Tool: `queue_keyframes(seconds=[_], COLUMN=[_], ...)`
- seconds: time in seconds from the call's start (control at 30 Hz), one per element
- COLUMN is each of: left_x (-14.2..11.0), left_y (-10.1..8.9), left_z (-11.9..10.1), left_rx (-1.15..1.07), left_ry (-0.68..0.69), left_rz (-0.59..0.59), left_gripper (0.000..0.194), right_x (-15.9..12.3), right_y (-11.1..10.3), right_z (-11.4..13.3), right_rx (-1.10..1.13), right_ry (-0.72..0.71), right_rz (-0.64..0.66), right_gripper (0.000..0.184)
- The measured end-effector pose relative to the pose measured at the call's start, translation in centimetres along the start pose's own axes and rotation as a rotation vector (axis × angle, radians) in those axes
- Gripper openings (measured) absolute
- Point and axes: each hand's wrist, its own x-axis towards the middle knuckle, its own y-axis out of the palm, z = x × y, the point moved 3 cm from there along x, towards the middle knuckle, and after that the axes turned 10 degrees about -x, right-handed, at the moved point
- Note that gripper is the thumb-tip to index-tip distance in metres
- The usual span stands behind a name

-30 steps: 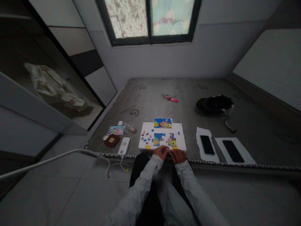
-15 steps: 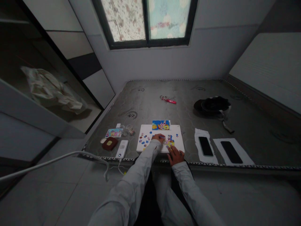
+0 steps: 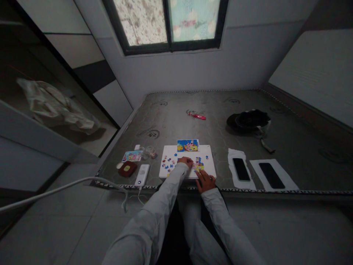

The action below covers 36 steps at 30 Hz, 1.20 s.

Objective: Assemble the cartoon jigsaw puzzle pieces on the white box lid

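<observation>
Over the middle of a white box [image 3: 208,150], my left hand [image 3: 185,161] is closed in a pinch on a small puzzle piece, partly hidden by the fingers. It covers much of the joined blue section of the puzzle. Just right of its fingertips lies a partly assembled cartoon section [image 3: 199,164], with yellow and pink on it. My right hand [image 3: 205,182] rests at the box's front edge, fingers stretched out and tips touching that section's lower side. Loose puzzle pieces [image 3: 169,160] lie scattered on the box's left part. A printed picture card [image 3: 188,145] sits at its back edge.
Left of the box are a white power bank [image 3: 142,175] with a cable, a brown pouch [image 3: 128,169], and another cartoon card [image 3: 131,156]. Two phones [image 3: 241,169] lie on white sheets to the right. Farther back are a dark cap [image 3: 248,121] and a red item [image 3: 197,116].
Both hands were together at the box's front edge. My left hand moved forward over the puzzle with a piece; my right hand spread its fingers beside the section. Since half a second ago, little has moved.
</observation>
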Motion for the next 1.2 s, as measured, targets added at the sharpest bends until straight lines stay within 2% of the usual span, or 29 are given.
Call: queue_keyframes(seconds=[0.27,0.53,0.8,0.93,1.2], left_x=[0.0,0.5,0.5,0.0,-0.2], left_y=[-0.2,-0.2,-0.6,-1.1,-1.6], left_z=[-0.2,0.6,1.0,1.5,2.0], left_rx=[0.027,-0.014,-0.092,-0.129,-0.163], left_ry=[0.049,0.075,0.116,0.102,0.081], left_rz=[0.026,0.032,-0.054,-0.105,-0.115], left_gripper=[0.022,0.018,0.013,0.012,0.014], right_x=[0.0,0.1,0.1,0.1,0.1], right_y=[-0.1,-0.1,-0.2,-0.1,-0.2], right_z=[-0.1,-0.1,-0.1,-0.1,0.0], right_rx=[-0.038,-0.044,-0.039,-0.052,-0.019], right_ry=[-0.023,-0.036,-0.027,-0.039,-0.020], right_rz=[0.007,0.008,0.020,0.022,-0.012], right_gripper=[0.047,0.052,0.043,0.047,0.045])
